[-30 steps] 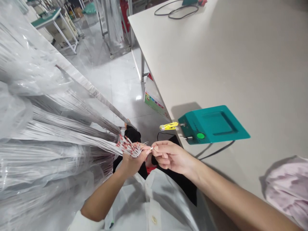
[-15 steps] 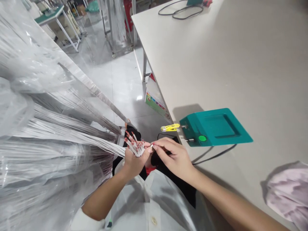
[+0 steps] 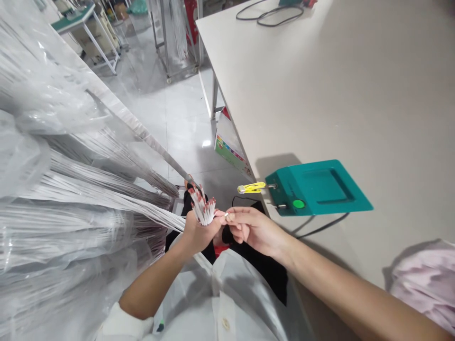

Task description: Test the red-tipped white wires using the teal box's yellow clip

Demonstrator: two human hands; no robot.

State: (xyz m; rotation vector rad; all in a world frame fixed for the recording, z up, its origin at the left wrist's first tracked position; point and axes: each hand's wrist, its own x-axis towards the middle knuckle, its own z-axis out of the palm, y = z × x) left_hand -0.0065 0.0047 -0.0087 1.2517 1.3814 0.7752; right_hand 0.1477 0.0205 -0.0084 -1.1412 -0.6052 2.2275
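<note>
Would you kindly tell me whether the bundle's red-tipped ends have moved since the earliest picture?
Yes: against the teal device on the table, the red-tipped ends in the left hand have shifted rightward and upward in the view.

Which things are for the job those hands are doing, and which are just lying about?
Seem part of the job:
red-tipped white strands, held by the left hand
small white piece at the right hand
perhaps the teal device

Seem just lying about:
pinkish cloth
looped black cable
printed box
</note>
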